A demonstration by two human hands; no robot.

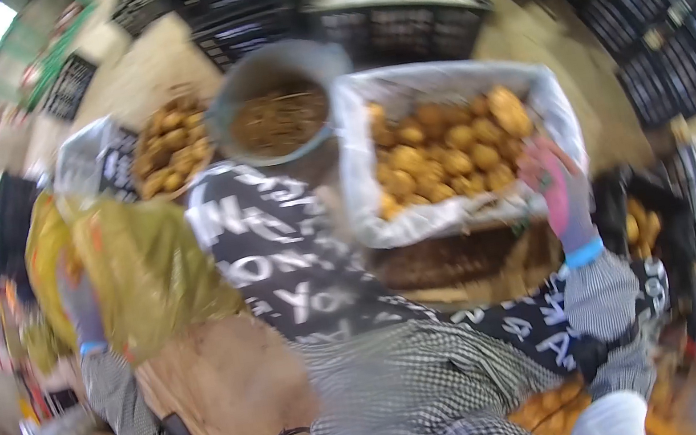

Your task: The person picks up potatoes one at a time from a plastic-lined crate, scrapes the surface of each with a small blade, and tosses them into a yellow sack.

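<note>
the big white-lined crate [355, 162] of round yellow lumps [446, 153] sits ahead on the right. the yellow bag [148, 265] hangs on the left, and the left hand [82, 302] is closed on its edge. the right hand [562, 190] lies on the crate's near right corner; blur hides whether it grips. a hard pull there could tip the crate and spill lumps.

Crumpled yellow plastic bag [144, 266] hanging at left, white-lined crate [385, 223] at right, level, heaped with round yellow-orange produce [446, 149]
</note>
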